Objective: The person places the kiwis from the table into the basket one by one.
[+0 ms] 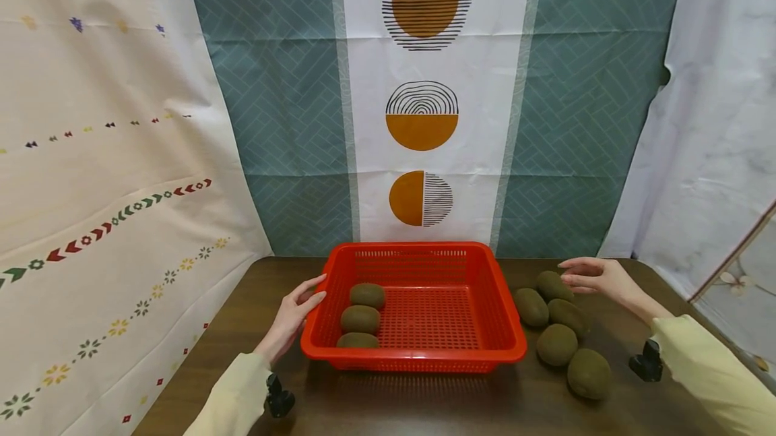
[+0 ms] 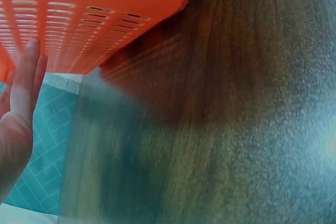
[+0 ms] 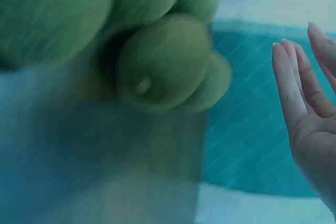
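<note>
A red plastic basket [image 1: 424,355] with slotted walls stands on the table. Inside, along its left wall, lie three brown kiwis [image 1: 360,319] in a row. My left hand [image 1: 293,318] is at the basket's left side, fingers extended; in the left wrist view the straight fingers [image 2: 25,80] lie against the outer wall. To the right of the basket, several more kiwis [image 1: 556,345] are grouped on the table. Over the farthest of them, a kiwi [image 1: 550,284], hovers my right hand [image 1: 600,279], fingers loosely extended and nothing held. The right wrist view shows that hand apart from the kiwis [image 3: 163,64].
The brown wooden table [image 1: 261,301] ends at a green and white patterned cloth [image 1: 291,153] behind the basket. Another printed cloth [image 1: 109,234] hangs along the left side, and a pale marbled one [image 1: 715,119] on the right. Black wrist mounts [image 1: 279,397] sit at both sleeves.
</note>
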`<move>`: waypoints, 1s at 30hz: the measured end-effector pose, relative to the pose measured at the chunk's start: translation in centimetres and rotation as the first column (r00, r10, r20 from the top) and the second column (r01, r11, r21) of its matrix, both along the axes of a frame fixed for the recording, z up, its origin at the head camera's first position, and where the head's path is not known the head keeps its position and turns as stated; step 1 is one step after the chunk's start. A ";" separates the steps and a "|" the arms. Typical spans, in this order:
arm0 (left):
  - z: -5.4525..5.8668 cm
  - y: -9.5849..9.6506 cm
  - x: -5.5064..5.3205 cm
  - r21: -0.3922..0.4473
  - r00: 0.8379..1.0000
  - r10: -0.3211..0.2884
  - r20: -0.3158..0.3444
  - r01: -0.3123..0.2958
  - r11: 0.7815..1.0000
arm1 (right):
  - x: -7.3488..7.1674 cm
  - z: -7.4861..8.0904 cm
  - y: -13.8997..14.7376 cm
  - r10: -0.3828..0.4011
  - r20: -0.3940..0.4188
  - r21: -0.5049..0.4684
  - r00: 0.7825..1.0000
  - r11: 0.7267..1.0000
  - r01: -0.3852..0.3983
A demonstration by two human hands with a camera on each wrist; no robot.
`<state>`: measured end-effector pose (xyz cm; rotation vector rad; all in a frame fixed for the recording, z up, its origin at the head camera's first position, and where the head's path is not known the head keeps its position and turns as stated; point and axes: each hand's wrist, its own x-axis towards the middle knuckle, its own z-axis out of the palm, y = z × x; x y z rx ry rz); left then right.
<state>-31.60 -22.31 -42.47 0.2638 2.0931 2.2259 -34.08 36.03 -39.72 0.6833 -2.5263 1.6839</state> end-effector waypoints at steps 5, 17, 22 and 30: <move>0.0 0.0 0.0 -0.010 1.000 0.004 0.004 -0.004 1.000 | 0.4 -1.8 2.0 0.020 -0.002 0.017 1.000 1.000 -0.020; -0.1 -0.1 0.0 -0.011 1.000 0.001 0.001 -0.001 1.000 | 1.2 -4.6 3.7 0.051 0.113 0.056 0.992 0.997 -0.058; -0.1 -0.1 -0.1 -0.005 1.000 -0.004 -0.007 0.004 1.000 | 1.5 -4.7 3.4 0.026 0.197 0.082 0.980 0.996 -0.043; -0.2 0.0 0.0 -0.003 1.000 -0.002 -0.003 0.002 1.000 | 1.6 -5.6 3.0 0.045 0.219 0.073 0.975 0.995 -0.063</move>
